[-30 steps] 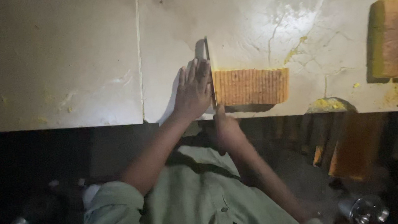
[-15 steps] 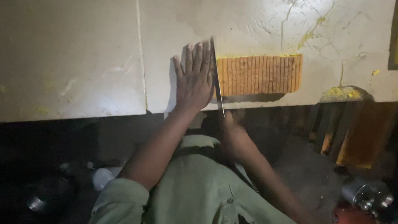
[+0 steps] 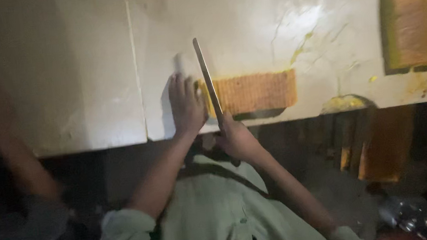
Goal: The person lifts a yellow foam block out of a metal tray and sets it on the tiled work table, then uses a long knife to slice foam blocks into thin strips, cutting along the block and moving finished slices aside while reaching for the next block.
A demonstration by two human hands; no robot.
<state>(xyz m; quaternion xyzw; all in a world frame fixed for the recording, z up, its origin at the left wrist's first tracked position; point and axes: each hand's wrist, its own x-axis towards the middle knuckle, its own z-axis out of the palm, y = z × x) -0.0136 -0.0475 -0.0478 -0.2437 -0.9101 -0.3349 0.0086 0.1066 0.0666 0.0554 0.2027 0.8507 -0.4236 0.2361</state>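
Observation:
An orange-brown rectangular block (image 3: 255, 91) lies near the front edge of a white slab table (image 3: 65, 71). My left hand (image 3: 186, 104) rests flat on the table, fingers together, against the block's left end. My right hand (image 3: 236, 139) grips the handle of a long thin knife (image 3: 207, 82) at the table's edge. The blade runs up across the left end of the block and leans slightly to the left.
A larger orange-brown block (image 3: 414, 25) sits at the table's far right, with yellow smears and crumbs (image 3: 343, 103) around it. More brown blocks (image 3: 380, 146) stand in the dark below the table edge. Another person's blurred arm (image 3: 4, 138) is at the left.
The knife blade now stands out longer and tilted to the left over the block's end. A blurred arm has come into view at the left. My left hand stays flat.

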